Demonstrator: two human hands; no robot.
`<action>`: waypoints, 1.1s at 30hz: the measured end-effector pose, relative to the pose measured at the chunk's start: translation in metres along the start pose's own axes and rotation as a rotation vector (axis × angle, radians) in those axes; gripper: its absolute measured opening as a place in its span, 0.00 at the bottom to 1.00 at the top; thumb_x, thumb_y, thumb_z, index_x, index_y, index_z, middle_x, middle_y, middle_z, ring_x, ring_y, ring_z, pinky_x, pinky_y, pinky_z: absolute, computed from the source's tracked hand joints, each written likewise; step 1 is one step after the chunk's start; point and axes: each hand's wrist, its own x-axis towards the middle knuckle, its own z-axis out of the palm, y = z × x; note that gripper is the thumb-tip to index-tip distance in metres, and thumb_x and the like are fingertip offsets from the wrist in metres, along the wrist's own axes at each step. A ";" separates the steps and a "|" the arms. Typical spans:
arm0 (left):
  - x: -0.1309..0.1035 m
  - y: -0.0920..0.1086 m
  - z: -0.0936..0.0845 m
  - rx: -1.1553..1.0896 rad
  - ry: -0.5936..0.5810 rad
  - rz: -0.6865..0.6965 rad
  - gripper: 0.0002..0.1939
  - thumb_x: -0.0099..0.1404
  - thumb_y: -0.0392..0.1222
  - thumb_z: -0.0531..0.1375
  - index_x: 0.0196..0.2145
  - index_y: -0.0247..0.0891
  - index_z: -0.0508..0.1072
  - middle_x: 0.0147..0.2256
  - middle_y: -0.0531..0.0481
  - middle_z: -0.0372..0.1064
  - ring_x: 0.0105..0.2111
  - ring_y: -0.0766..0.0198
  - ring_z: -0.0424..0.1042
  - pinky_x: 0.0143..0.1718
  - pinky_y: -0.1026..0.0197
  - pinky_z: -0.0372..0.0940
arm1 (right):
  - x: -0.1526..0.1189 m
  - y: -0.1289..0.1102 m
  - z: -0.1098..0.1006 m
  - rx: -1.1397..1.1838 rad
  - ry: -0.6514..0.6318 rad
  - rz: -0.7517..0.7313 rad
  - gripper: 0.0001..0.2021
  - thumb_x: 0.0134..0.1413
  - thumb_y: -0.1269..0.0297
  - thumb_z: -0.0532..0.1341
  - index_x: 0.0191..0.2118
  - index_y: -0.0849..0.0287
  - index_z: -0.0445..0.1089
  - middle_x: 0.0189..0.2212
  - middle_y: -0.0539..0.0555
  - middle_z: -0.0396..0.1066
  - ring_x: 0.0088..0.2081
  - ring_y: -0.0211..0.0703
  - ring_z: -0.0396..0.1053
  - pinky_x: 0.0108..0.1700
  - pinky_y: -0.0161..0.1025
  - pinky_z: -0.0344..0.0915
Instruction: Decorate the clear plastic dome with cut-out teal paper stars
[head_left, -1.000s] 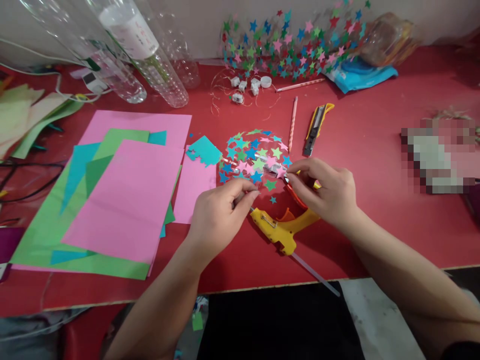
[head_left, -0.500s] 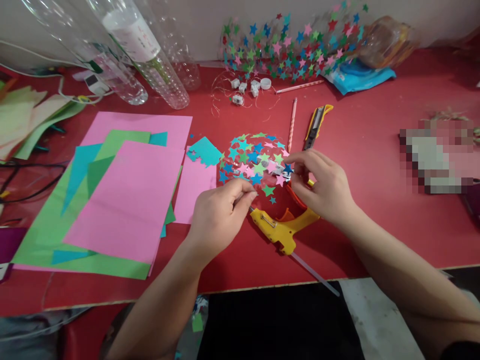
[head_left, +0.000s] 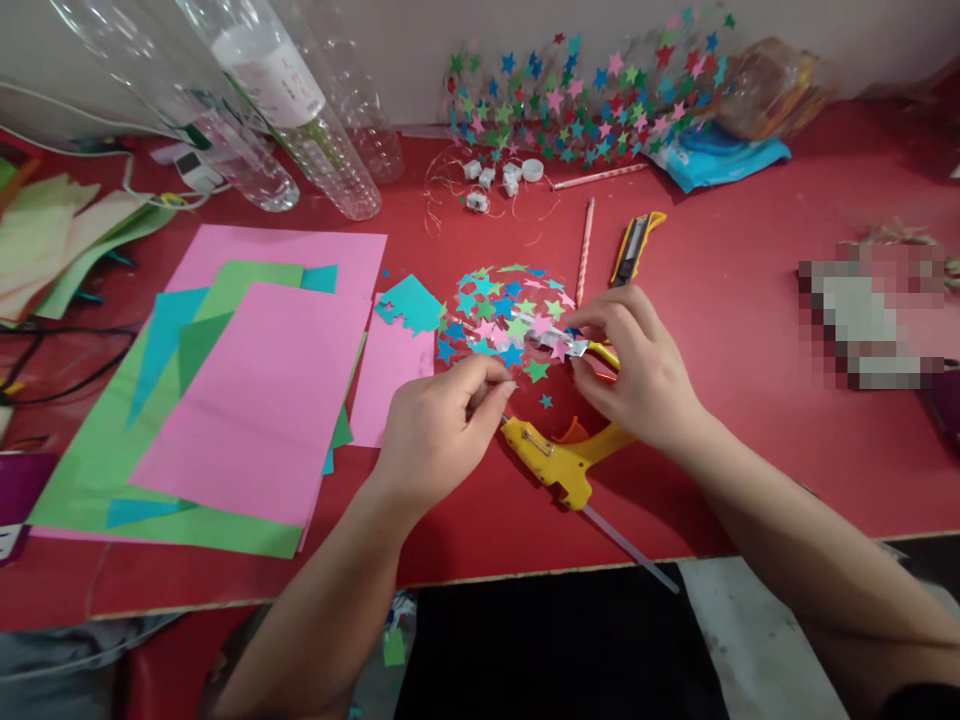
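Observation:
My left hand point(head_left: 442, 425) is closed in a pinch just above the glue gun's nozzle; whatever lies between its fingertips is too small to make out. The yellow glue gun point(head_left: 551, 455) lies on its side with a clear glue stick point(head_left: 630, 548) out of its back. My right hand point(head_left: 637, 365) hovers over its handle, thumb and forefinger apart. A bit of blue star shows at the forefinger's tip; whether it is touched I cannot tell. Scissors point(head_left: 574, 346) lie beneath that hand, blades reaching into a round cluster of coloured paper stars point(head_left: 517, 328).
Pink paper point(head_left: 259, 390) and green sheets lie stacked at left, a cut teal piece point(head_left: 410, 303) beside them. A box cutter point(head_left: 636, 248) and striped straw point(head_left: 586, 245) lie beyond my right hand. Clear bottles point(head_left: 307, 140) and a star-covered clear bottle point(head_left: 585, 95) line the wall.
My right thumb and forefinger have spread apart, and the hand has shifted slightly; more of the scissors now shows. The blue star at its fingertips is mostly hidden. My left hand has barely moved.

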 end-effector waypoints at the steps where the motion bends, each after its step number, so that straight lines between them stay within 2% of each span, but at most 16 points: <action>1: 0.000 0.001 0.000 0.016 0.013 0.022 0.03 0.65 0.37 0.60 0.32 0.39 0.73 0.17 0.61 0.62 0.17 0.74 0.60 0.22 0.68 0.55 | 0.000 0.001 0.001 -0.003 -0.005 -0.015 0.17 0.52 0.79 0.56 0.47 0.57 0.65 0.44 0.59 0.66 0.46 0.49 0.68 0.45 0.48 0.71; 3: 0.001 0.002 0.000 0.048 0.044 0.064 0.04 0.65 0.37 0.60 0.32 0.38 0.74 0.17 0.61 0.60 0.16 0.74 0.58 0.21 0.68 0.53 | 0.000 0.002 0.002 -0.008 -0.014 -0.040 0.17 0.53 0.79 0.56 0.47 0.57 0.65 0.44 0.60 0.66 0.47 0.50 0.68 0.47 0.49 0.71; 8: 0.002 0.004 0.001 0.119 0.102 0.113 0.07 0.67 0.39 0.60 0.39 0.39 0.78 0.20 0.57 0.69 0.17 0.72 0.61 0.22 0.66 0.54 | -0.001 0.002 0.003 -0.024 -0.019 -0.044 0.14 0.57 0.78 0.55 0.47 0.56 0.66 0.43 0.58 0.67 0.45 0.48 0.69 0.46 0.48 0.71; 11: 0.002 0.003 0.002 0.137 0.148 0.114 0.08 0.67 0.39 0.60 0.40 0.38 0.78 0.21 0.56 0.71 0.18 0.72 0.61 0.22 0.65 0.55 | -0.001 0.002 0.003 -0.029 -0.024 -0.035 0.14 0.58 0.77 0.55 0.47 0.55 0.66 0.42 0.57 0.68 0.44 0.47 0.70 0.45 0.47 0.70; 16: 0.002 0.003 -0.001 0.030 0.237 0.010 0.06 0.66 0.39 0.60 0.36 0.38 0.78 0.19 0.58 0.64 0.17 0.73 0.58 0.22 0.66 0.56 | -0.002 0.000 0.002 -0.023 -0.025 -0.064 0.12 0.59 0.77 0.55 0.46 0.57 0.66 0.42 0.58 0.68 0.44 0.46 0.70 0.45 0.45 0.70; 19: 0.004 0.001 -0.005 -0.087 0.301 -0.105 0.05 0.66 0.39 0.59 0.35 0.39 0.76 0.21 0.58 0.64 0.20 0.72 0.61 0.23 0.66 0.58 | -0.002 -0.001 0.001 -0.029 -0.033 -0.066 0.12 0.59 0.76 0.56 0.46 0.57 0.67 0.42 0.59 0.68 0.44 0.47 0.70 0.45 0.45 0.70; 22: 0.009 -0.004 -0.009 -0.157 0.360 -0.144 0.05 0.65 0.38 0.59 0.33 0.40 0.75 0.27 0.55 0.69 0.26 0.70 0.67 0.29 0.65 0.64 | -0.002 -0.001 0.001 -0.021 -0.033 -0.079 0.12 0.58 0.76 0.56 0.46 0.56 0.67 0.42 0.58 0.69 0.44 0.47 0.70 0.45 0.45 0.70; 25: 0.014 -0.013 -0.010 -0.183 0.395 -0.091 0.04 0.63 0.36 0.60 0.34 0.41 0.75 0.35 0.51 0.70 0.37 0.65 0.71 0.40 0.60 0.69 | -0.002 -0.001 0.001 -0.018 -0.031 -0.084 0.13 0.58 0.76 0.55 0.46 0.56 0.67 0.42 0.58 0.69 0.45 0.48 0.70 0.45 0.46 0.69; 27: 0.016 -0.019 -0.009 -0.166 0.387 -0.059 0.05 0.63 0.36 0.62 0.37 0.42 0.76 0.43 0.49 0.69 0.47 0.60 0.71 0.49 0.54 0.69 | -0.002 -0.002 -0.001 -0.014 -0.004 -0.080 0.12 0.57 0.76 0.55 0.44 0.56 0.67 0.41 0.58 0.69 0.43 0.47 0.70 0.44 0.46 0.69; 29: 0.018 -0.025 -0.006 -0.147 0.354 -0.035 0.09 0.62 0.37 0.63 0.41 0.44 0.76 0.51 0.47 0.66 0.56 0.55 0.66 0.58 0.50 0.65 | -0.002 -0.005 -0.004 -0.001 0.028 -0.099 0.09 0.56 0.75 0.56 0.40 0.56 0.68 0.37 0.56 0.69 0.39 0.45 0.69 0.40 0.43 0.68; 31: 0.019 -0.030 -0.002 -0.151 0.307 -0.022 0.12 0.62 0.38 0.64 0.44 0.45 0.75 0.56 0.46 0.63 0.61 0.54 0.62 0.62 0.47 0.62 | -0.004 -0.008 -0.007 -0.003 -0.023 -0.151 0.07 0.56 0.74 0.56 0.36 0.57 0.68 0.30 0.53 0.68 0.32 0.41 0.66 0.34 0.39 0.65; 33: 0.019 -0.034 0.001 -0.167 0.262 -0.024 0.13 0.63 0.40 0.63 0.47 0.45 0.74 0.58 0.45 0.62 0.62 0.54 0.61 0.62 0.46 0.62 | -0.005 -0.010 -0.009 -0.070 -0.179 -0.198 0.07 0.58 0.73 0.55 0.34 0.58 0.69 0.27 0.51 0.68 0.27 0.38 0.63 0.29 0.37 0.59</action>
